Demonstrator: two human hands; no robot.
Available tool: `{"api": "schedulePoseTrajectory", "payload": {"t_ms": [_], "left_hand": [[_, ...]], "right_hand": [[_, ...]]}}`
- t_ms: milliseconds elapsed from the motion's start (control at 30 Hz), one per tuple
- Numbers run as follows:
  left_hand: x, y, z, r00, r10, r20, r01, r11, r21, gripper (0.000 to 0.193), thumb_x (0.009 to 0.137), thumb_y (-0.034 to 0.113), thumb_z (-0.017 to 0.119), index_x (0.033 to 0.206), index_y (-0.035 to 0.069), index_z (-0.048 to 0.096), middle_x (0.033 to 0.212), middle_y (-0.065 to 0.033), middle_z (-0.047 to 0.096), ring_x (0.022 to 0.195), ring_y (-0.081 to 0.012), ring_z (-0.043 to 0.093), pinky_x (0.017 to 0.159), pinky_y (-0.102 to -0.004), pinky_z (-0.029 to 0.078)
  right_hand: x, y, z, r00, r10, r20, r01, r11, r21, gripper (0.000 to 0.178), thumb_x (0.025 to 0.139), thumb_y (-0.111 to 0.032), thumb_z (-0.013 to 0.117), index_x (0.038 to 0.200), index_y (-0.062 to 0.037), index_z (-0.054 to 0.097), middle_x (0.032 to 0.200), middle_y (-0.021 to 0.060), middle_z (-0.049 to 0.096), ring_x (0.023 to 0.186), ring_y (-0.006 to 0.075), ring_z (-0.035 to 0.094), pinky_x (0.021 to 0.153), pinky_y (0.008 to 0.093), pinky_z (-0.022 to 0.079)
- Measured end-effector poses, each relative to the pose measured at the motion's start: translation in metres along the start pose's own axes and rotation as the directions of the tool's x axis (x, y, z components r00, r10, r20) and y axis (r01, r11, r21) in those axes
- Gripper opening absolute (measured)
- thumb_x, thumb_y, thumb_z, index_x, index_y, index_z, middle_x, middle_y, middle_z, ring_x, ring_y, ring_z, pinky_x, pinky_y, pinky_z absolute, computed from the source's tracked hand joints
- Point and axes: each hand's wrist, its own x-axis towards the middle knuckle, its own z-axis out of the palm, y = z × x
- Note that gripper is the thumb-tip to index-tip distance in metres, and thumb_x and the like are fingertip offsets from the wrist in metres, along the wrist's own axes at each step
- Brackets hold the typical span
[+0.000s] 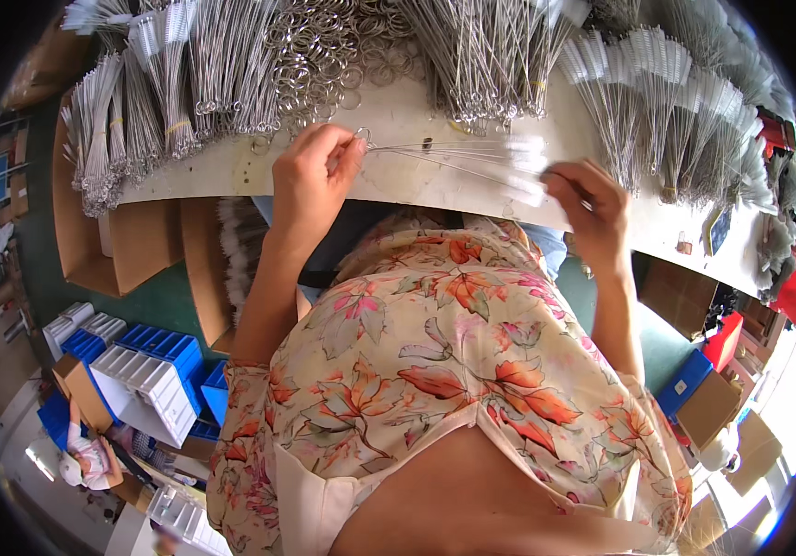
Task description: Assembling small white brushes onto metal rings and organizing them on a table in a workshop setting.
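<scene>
My left hand (313, 171) pinches a small metal split ring (363, 135) above the table's near edge. Several thin wire brushes (444, 154) fan out from that ring toward the right, their white bristle heads (526, 145) farthest from it. At the bristle ends is my right hand (593, 199), its fingers curled in against the tip of a brush; the exact contact is partly hidden. Just beyond my left hand lies a heap of loose metal rings (315, 56).
Bundles of wire brushes (481, 65) cover the far part of the white table (398, 107), with more bundles (653, 102) at right and others (152, 83) at left. Cardboard boxes (143, 241) and blue and white crates (148, 389) stand at lower left. Another person (92, 459) is farther off.
</scene>
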Motion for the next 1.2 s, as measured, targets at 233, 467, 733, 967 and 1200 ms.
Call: {"api": "schedulePoseTrajectory", "payload": {"t_ms": [233,467,733,967,1200], "left_hand": [[0.017,0.038,-0.034,0.996,-0.081,-0.023,0.031,0.608,-0.793,0.002,0.082,-0.004,0.059,0.082,-0.002,0.06,0.098,-0.0103,0.062,0.081,-0.0113,0.061,0.069,-0.0249,0.056],[0.026,0.035,-0.058,0.986,0.157,0.057,-0.053,0.617,-0.785,0.015,0.083,-0.005,0.055,0.096,-0.003,0.063,0.104,-0.0141,0.059,0.088,-0.014,0.06,0.074,-0.0251,0.054],[0.034,0.035,-0.058,0.957,0.291,0.01,-0.194,0.662,-0.725,0.019,0.082,-0.009,0.052,0.099,-0.005,0.06,0.105,-0.0206,0.058,0.088,-0.0261,0.063,0.078,-0.0335,0.053],[0.029,0.065,-0.054,0.952,0.224,-0.211,-0.307,0.647,-0.698,0.028,0.081,-0.01,0.052,0.109,-0.013,0.053,0.104,-0.0242,0.059,0.089,-0.0271,0.063,0.079,-0.0346,0.053],[0.044,0.075,-0.055,0.697,0.465,-0.546,-0.65,0.731,-0.207,0.031,0.073,-0.008,0.064,0.104,-0.008,0.06,0.092,-0.0185,0.065,0.078,-0.0228,0.067,0.069,-0.0282,0.055]], "right_hand": [[0.049,-0.053,0.079,0.906,-0.39,0.165,0.391,0.92,0.03,0.008,0.076,-0.012,0.066,0.082,-0.0063,0.066,0.087,0.0076,0.064,0.067,0.0232,0.062,0.06,0.0322,0.05],[0.058,-0.063,0.06,0.914,-0.138,0.38,-0.011,0.931,0.366,0.013,0.082,-0.014,0.064,0.086,-0.0011,0.065,0.066,0.0008,0.06,0.056,0.0032,0.047,0.049,0.0209,0.038],[0.059,-0.068,0.054,0.894,-0.063,0.444,-0.157,0.884,0.44,0.017,0.085,-0.018,0.063,0.088,-0.0017,0.064,0.066,-0.0024,0.058,0.054,0.0018,0.046,0.047,0.0192,0.038],[0.062,-0.079,0.044,0.865,-0.136,0.483,-0.244,0.728,0.641,0.016,0.084,-0.018,0.064,0.086,-0.0021,0.064,0.067,-0.0033,0.055,0.057,0.0031,0.046,0.05,0.0188,0.038],[0.062,-0.117,0.038,0.962,-0.162,0.218,-0.049,0.684,0.727,0.015,0.086,-0.017,0.061,0.09,-0.0027,0.064,0.071,0.0001,0.058,0.05,0.0035,0.043,0.043,0.0171,0.03]]}}
